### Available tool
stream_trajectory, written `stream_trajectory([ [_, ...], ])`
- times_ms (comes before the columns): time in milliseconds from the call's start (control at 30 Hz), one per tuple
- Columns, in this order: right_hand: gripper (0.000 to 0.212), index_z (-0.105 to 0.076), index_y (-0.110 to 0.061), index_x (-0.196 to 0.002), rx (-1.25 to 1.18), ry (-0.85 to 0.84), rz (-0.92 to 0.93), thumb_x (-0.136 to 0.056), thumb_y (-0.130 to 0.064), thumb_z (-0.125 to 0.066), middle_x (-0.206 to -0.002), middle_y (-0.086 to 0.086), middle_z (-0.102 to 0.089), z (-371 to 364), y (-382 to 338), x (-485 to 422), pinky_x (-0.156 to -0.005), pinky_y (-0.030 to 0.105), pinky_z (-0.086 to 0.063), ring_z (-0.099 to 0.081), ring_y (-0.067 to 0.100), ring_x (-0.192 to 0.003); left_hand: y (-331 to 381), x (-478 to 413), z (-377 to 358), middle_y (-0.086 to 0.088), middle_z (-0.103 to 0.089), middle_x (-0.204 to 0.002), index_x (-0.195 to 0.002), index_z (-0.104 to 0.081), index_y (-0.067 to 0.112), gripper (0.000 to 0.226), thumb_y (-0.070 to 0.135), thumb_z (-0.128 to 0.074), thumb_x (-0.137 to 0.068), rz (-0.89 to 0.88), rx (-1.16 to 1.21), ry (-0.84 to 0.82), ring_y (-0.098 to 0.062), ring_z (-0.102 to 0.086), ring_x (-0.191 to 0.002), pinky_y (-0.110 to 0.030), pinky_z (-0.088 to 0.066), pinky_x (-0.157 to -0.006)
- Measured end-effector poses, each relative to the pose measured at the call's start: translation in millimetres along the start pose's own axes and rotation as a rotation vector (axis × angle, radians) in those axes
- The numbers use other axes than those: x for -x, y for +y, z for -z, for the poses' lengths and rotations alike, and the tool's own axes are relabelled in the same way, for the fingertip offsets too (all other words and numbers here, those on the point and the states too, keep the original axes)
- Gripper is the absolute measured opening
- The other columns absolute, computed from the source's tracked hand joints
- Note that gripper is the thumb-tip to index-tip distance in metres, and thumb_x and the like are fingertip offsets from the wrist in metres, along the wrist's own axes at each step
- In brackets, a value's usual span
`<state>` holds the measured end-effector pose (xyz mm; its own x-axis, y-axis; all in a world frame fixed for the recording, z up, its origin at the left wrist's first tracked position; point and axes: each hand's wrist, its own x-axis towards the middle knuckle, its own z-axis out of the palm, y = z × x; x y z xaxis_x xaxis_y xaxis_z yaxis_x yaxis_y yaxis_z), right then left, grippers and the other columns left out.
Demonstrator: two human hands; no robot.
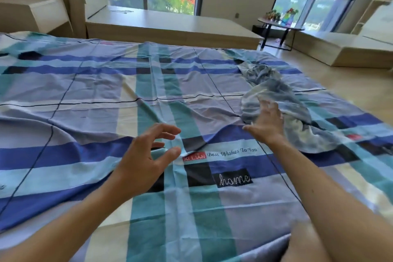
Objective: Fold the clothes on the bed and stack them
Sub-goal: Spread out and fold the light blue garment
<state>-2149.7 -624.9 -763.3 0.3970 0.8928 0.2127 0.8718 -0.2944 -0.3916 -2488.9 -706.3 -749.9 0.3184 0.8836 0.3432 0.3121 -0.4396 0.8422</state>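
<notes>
A crumpled blue-grey and white garment (276, 95) lies in a heap on the right side of the bed (85, 95), which is covered by a blue, teal and cream plaid sheet. My right hand (265, 121) reaches toward the near left edge of the garment with fingers spread, blurred by motion; whether it touches the cloth I cannot tell. My left hand (148, 153) hovers over the middle of the sheet with fingers loosely curled, holding nothing.
The bed's right edge meets a wooden floor (350, 83). A low wooden platform (170, 27) runs behind the bed under the windows. A small round table (280, 25) with colourful items stands at the back right.
</notes>
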Motion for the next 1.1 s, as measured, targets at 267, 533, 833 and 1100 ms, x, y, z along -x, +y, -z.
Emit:
stream_trajectory([
  [267,0.053,-0.05,-0.034,-0.139,0.399,0.088,-0.287,-0.087,-0.033,-0.06,-0.16,0.011,-0.022,-31.1,86.6,-22.9,-0.117,0.059,-0.012,-0.018,0.036,-0.147,-4.6,0.2,0.4,0.023,-0.065,-0.108,-0.108,-0.063,0.037,0.022,0.026,-0.071,-0.09,0.004,-0.017,-0.011,-0.004,-0.062,-0.11,-0.021,-0.052,-0.089],
  [533,0.036,-0.066,-0.02,-0.121,-0.3,0.073,-0.009,-0.096,-0.006,-0.045,-0.104,0.014,-0.072,-14.6,7.1,-14.8,-0.082,0.042,-0.051,-0.067,0.031,-0.098,-10.5,-3.9,8.0,0.018,-0.071,-0.099,-0.099,-0.069,0.033,0.012,0.038,-0.071,-0.089,0.22,-0.042,-0.037,-0.001,-0.066,-0.099,-0.029,-0.054,-0.087],
  [833,0.021,-0.058,-0.005,-0.118,-0.94,-0.902,0.743,-0.097,-0.004,-0.06,-0.104,0.001,-0.06,-7.8,-165.6,131.4,-0.087,0.029,-0.047,-0.056,0.01,-0.096,-11.1,-5.6,27.1,-0.017,-0.073,-0.088,-0.086,-0.077,0.009,0.054,0.058,-0.055,-0.08,0.784,0.875,0.11,-0.026,-0.07,-0.073,-0.037,-0.059,-0.067],
  [1100,0.042,-0.059,-0.016,-0.121,-0.742,-0.421,0.604,-0.084,-0.016,-0.078,-0.118,-0.001,-0.067,-9.7,-138.3,98.4,-0.099,0.039,-0.053,-0.066,0.013,-0.109,-3.4,-0.8,76.9,-0.013,-0.068,-0.08,-0.098,-0.063,0.007,0.025,-0.002,-0.071,-0.076,0.727,0.302,0.348,-0.034,-0.065,-0.078,-0.043,-0.055,-0.071],
])
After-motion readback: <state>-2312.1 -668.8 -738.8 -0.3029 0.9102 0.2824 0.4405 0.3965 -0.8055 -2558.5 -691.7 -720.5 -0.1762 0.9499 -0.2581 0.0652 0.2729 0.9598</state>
